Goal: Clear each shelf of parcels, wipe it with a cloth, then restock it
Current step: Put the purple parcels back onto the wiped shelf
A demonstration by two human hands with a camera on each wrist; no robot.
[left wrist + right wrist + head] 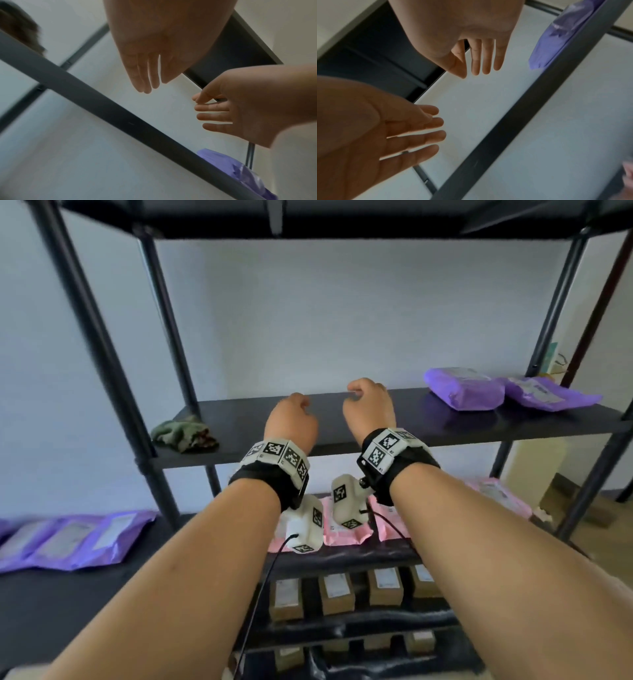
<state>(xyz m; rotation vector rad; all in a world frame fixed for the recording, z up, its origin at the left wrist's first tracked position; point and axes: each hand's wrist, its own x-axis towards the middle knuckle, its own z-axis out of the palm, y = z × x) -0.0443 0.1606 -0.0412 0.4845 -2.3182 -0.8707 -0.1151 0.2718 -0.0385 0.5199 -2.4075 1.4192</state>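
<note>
Shelf (342, 426): mostly bare; two purple parcels (466, 388) at right end, cloth (185, 433) bunched at left. Left hand (291, 422), right hand (370, 409): fingers extended, empty, above middle. Wiped, seemingly; restocking begun, remaining purple parcels (68, 539) aside at left.

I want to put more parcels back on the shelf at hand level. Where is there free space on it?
The dark shelf board is bare between the crumpled green cloth at its left end and the two purple plastic parcels at its right end. Both empty hands hover over this middle stretch. The right end is crowded.
</note>
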